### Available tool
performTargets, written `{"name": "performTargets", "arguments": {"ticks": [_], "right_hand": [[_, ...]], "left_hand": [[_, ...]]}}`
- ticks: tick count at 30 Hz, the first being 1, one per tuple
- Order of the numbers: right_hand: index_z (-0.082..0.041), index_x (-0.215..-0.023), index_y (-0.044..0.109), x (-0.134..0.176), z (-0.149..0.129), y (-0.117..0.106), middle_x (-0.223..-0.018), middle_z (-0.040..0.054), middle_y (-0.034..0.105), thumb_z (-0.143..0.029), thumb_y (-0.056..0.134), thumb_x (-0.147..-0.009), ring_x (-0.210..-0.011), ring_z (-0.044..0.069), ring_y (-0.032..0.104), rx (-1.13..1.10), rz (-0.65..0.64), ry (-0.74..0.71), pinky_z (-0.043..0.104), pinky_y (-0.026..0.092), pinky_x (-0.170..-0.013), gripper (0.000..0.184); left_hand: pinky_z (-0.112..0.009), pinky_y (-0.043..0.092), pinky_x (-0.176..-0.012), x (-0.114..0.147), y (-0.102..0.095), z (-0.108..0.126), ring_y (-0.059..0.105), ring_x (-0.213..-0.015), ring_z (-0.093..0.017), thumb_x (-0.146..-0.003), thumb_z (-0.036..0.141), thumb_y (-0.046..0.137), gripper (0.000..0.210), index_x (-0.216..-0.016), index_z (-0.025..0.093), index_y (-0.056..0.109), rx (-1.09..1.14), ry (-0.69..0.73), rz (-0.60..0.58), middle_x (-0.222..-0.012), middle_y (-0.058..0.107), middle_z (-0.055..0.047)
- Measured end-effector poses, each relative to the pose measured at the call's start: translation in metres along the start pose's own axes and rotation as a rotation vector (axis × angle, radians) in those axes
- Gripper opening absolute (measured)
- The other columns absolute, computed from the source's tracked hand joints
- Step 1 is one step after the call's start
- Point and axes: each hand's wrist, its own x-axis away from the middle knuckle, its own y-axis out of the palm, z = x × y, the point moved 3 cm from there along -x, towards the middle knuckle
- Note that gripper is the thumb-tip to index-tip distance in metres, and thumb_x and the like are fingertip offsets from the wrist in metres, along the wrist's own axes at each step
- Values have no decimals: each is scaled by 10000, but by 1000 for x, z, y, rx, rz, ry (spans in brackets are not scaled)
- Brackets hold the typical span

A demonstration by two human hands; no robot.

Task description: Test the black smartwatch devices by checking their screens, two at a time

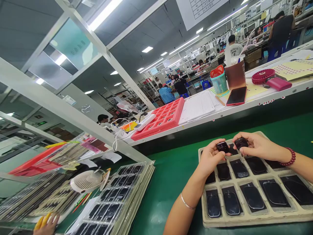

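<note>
My left hand (pixel 207 160) pinches a small glossy black rounded-square device (pixel 222 147), like a smartwatch body, between thumb and fingers. My right hand (pixel 260 148), with a dark red bead bracelet at the wrist, grips a second black device (pixel 241 143) of similar shape. The two pieces are close together but apart, above the far edge of a beige moulded tray (pixel 244 222). Dark rounded pieces, such as this black piece (pixel 231 203), lie in the tray's compartments. My forearms partly cover the tray.
Stacked trays (pixel 137 199) of dark pieces stand at left, near a white fan (pixel 86 181). Another person's hand (pixel 47 225) with yellow finger covers shows bottom left. A shelf above the green table (pixel 168 195) bears red foam (pixel 162 119), papers, a phone (pixel 236 96) and a cup (pixel 219 83).
</note>
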Motion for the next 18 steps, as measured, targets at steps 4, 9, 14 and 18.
{"name": "performTargets", "arguments": {"ticks": [4,9,14,18], "right_hand": [[-200,-1098,644,0,0,-1,-916,51,714,-390,734,-820,-732,198,631,31,7,1,318,535,-655,349],[-206,-1106,655,1,1,-1,-929,59,730,-427,725,-836,-702,198,640,18,33,1,334,562,-654,356],[-205,-1109,664,1,1,-1,-900,55,728,-401,739,-820,-681,198,633,11,22,3,329,553,-616,357],[-215,-1131,660,1,3,-2,-942,54,726,-362,731,-824,-712,197,637,9,18,-7,324,553,-640,347]], "left_hand": [[-228,522,-654,-1,0,-2,765,-872,-239,-718,362,854,612,-1257,160,644,-4,0,2,-1126,732,-139],[-232,522,-652,-1,-2,-3,757,-851,-227,-737,407,846,610,-1255,153,653,-20,19,5,-1089,735,-131],[-224,515,-631,0,-1,-2,759,-811,-217,-762,389,817,573,-1253,147,649,-38,17,8,-1082,740,-136],[-220,515,-632,1,0,0,757,-863,-228,-733,345,827,590,-1262,165,639,-44,6,5,-1152,733,-141]]}}
